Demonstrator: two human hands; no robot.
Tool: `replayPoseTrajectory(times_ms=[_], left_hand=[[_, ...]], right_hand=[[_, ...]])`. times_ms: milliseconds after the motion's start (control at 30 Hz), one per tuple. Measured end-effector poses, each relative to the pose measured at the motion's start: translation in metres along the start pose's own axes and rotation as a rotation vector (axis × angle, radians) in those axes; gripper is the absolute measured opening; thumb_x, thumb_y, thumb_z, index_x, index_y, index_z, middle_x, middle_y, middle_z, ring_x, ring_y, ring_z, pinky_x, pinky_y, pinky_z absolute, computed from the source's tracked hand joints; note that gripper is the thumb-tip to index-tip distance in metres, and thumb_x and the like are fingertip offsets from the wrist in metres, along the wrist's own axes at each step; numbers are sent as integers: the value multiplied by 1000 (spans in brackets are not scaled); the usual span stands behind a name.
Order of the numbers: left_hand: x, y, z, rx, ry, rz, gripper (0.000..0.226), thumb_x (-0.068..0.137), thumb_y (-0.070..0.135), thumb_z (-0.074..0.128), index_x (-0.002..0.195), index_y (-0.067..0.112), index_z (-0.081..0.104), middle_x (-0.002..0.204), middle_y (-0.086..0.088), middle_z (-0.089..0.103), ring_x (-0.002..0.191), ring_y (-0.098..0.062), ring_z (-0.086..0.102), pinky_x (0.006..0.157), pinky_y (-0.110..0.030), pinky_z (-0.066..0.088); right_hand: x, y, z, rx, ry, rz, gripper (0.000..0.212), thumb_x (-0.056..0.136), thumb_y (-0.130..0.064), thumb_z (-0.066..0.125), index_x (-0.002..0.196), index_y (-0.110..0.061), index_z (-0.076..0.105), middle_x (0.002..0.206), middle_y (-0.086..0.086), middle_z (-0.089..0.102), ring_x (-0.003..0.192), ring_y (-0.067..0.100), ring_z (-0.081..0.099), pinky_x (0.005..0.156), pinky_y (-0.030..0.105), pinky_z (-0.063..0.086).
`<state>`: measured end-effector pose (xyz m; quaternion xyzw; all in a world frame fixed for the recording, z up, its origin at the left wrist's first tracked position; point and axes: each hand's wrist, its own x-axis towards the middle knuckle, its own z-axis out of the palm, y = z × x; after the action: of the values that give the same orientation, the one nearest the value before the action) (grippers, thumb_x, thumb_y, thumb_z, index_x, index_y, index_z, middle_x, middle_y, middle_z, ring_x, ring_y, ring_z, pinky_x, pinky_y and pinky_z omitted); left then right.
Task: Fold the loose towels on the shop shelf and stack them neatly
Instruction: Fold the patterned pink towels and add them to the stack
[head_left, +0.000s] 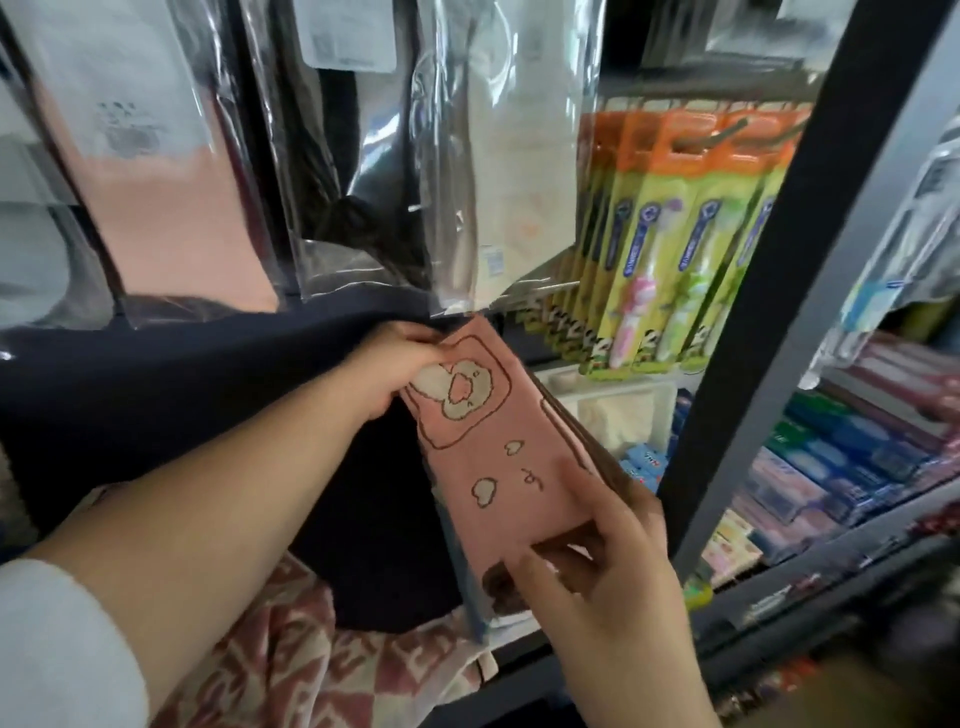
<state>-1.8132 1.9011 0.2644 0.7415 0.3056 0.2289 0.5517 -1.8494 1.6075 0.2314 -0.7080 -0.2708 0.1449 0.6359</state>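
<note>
In front of the shop shelf, the person holds a folded pink towel (498, 452) in the air between both hands, its long side running from upper left to lower right. It is printed with a cream cartoon face in a brown frame and small cloud shapes. The left hand (400, 364) grips the towel's upper end, its fingers (415, 332) curled over the top edge. The right hand (597, 561) holds the lower end, its fingers (550, 571) bent round the bottom edge and 1 digit lying up along the towel's right side. Thin brown layers show along the towel's right edge and a blue one along its lower left; whether these are separate towels cannot be told.

Below the hands lies a red-and-white patterned towel (311, 649), rumpled on the shelf. Behind the left forearm spreads a dark navy cloth (182, 374). A white sleeve (62, 649) covers the left arm near the lower left corner.

Above hang clear plastic bags, 1 of them holding a peach-pink item (171, 208). To the right hang green-and-orange toothbrush packs (691, 234). A grey shelf upright (769, 322) slants past them, and beyond it lie rows of coloured boxes (831, 457).
</note>
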Motion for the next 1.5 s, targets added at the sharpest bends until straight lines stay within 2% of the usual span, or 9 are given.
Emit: replayPoseTrajectory(times_ms=[167, 333, 467, 633, 800, 900, 1133, 1333, 1500], left_hand=[[28, -3, 16, 174, 52, 28, 24, 79, 9, 84, 96, 20, 72, 96, -5, 74, 84, -17, 68, 75, -25, 54], [38, -15, 36, 339, 58, 117, 17, 84, 7, 79, 90, 21, 71, 94, -2, 73, 84, -15, 67, 71, -22, 50], [40, -20, 40, 431, 86, 147, 14, 85, 16, 79, 84, 27, 70, 90, 3, 73, 83, -12, 68, 69, -21, 49], [36, -19, 37, 638, 111, 266, 15, 85, 34, 77, 97, 27, 71, 98, 6, 74, 90, -14, 69, 79, -28, 54], [-5, -18, 28, 687, 298, 472, 30, 79, 40, 79, 103, 24, 72, 109, -2, 67, 106, -26, 60, 93, -40, 51], [-54, -28, 20, 415, 364, 408, 19, 82, 34, 78, 81, 23, 63, 85, 5, 62, 79, -15, 59, 74, -34, 51], [-141, -45, 24, 79, 71, -6, 18, 93, 17, 70, 76, 17, 74, 71, -5, 72, 59, -16, 66, 55, -28, 48], [-151, -34, 34, -65, 79, 36, 16, 91, 2, 69, 86, 12, 80, 75, -9, 76, 71, -20, 72, 61, -24, 55], [-161, -29, 33, -115, -275, -80, 19, 94, 2, 65, 93, 12, 80, 91, -17, 76, 77, -23, 69, 66, -29, 54]], right_hand=[[12, 9, -1, -439, -25, -138, 89, 74, -38, 87, 150, -33, 42, 155, -28, 6, 140, 0, 37, 106, 11, 36], [18, 11, -4, -591, -85, -190, 100, 75, -66, 67, 159, -35, 23, 163, -19, -27, 146, -7, -6, 104, 6, 13], [23, 13, 0, -911, -45, -387, 83, 77, -71, 50, 144, -23, 50, 167, 17, 18, 154, 42, 11, 120, 50, 20], [31, 26, 5, -1142, -170, -395, 73, 80, -76, 43, 131, -29, 66, 140, 7, 63, 130, 37, 58, 103, 57, 49], [34, 30, 6, -1117, -111, -366, 53, 86, -58, 44, 120, -28, 71, 132, 9, 68, 118, 42, 65, 97, 58, 53], [37, 33, 4, -1081, -63, -389, 45, 87, -49, 45, 117, -29, 73, 129, 8, 70, 115, 40, 67, 96, 57, 55], [40, 30, 0, -951, 46, -589, 39, 89, -33, 48, 117, -22, 73, 122, -2, 71, 118, 26, 66, 104, 51, 51], [44, 24, -5, -933, 75, -662, 35, 92, -32, 57, 121, -18, 70, 125, 1, 70, 120, 25, 64, 106, 48, 50], [41, 26, -7, -1039, -60, -594, 51, 91, -53, 47, 128, -23, 66, 131, 0, 67, 125, 27, 61, 111, 49, 42]])
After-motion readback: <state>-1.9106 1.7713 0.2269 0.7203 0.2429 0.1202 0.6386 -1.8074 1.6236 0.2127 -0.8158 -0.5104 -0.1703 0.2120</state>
